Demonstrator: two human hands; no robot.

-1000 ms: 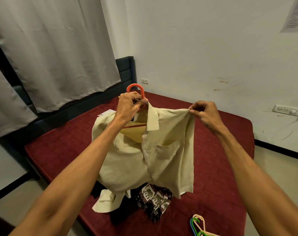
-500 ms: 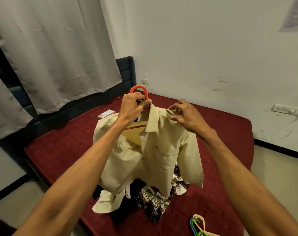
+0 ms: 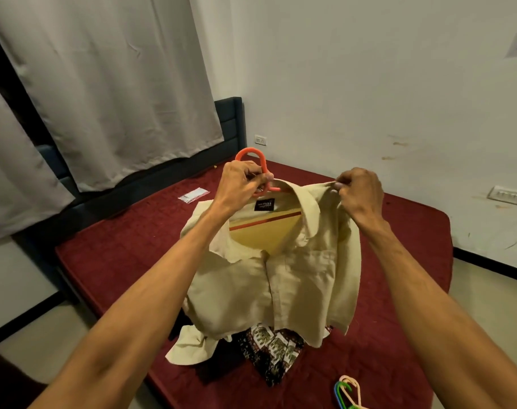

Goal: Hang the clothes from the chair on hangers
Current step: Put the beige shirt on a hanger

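One shirt (image 3: 295, 278), right hand (image 3: 359, 196) pinching (left hand (image 3: 239, 187) grips hanger (image 3: 251, 153)).

The left hand (image 3: 242, 184) grips the orange hanger (image 3: 249, 151) at its neck, just below the hook. The right hand (image 3: 361, 193) pinches the shoulder fabric of the cream shirt (image 3: 281, 284), which hangs above the red bed (image 3: 127, 246). A patterned garment (image 3: 276, 346) lies on the bed beneath the shirt. Spare hangers (image 3: 347, 389) lie near the bed's front edge.

right grip (image 3: 360, 192) | moved outward | shirt (image 3: 281, 278) pulled wider open on hanger (image 3: 251, 154)
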